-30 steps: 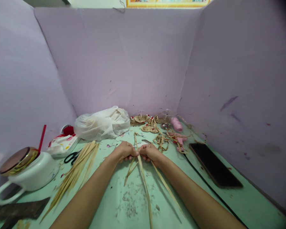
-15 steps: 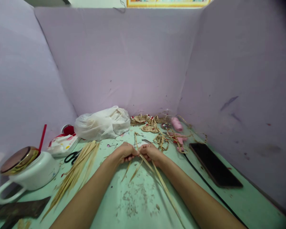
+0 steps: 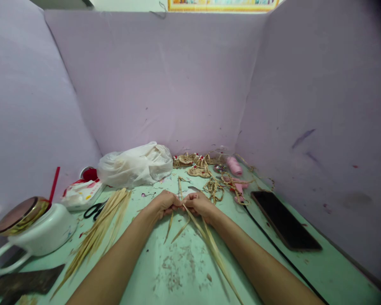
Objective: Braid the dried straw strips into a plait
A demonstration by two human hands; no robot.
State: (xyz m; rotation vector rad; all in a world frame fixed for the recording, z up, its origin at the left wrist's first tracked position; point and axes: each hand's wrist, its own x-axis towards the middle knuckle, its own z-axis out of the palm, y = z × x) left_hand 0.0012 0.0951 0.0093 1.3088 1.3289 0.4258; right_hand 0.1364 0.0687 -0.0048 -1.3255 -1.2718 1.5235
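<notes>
My left hand (image 3: 167, 202) and my right hand (image 3: 198, 203) meet over the middle of the table, fingertips pinched close together on dry straw-like strips (image 3: 220, 254). Long ends of the strips run from the pinch toward me under my right wrist, and shorter ends hang between the hands. A thin braided length (image 3: 180, 185) stands out beyond the fingertips, away from me. Just behind my right hand lies a pointed blade (image 3: 194, 189), partly hidden. To the left rests a bundle of loose strips (image 3: 97, 233).
Left of me are black-handled scissors (image 3: 95, 209), a white mug (image 3: 49, 231) with a lid, a wipes pack (image 3: 82, 194) and a dark cleaver-like blade (image 3: 25, 281). Behind lie a plastic bag (image 3: 136, 165) and woven pieces (image 3: 198, 170). Right are a pink glue gun (image 3: 239, 186), thread spool (image 3: 234, 166) and phone (image 3: 284, 220).
Both hands keep their pinch on the strips, with small finger shifts. The long ends by my right wrist have drawn closer together. The whole view has shifted slightly.
</notes>
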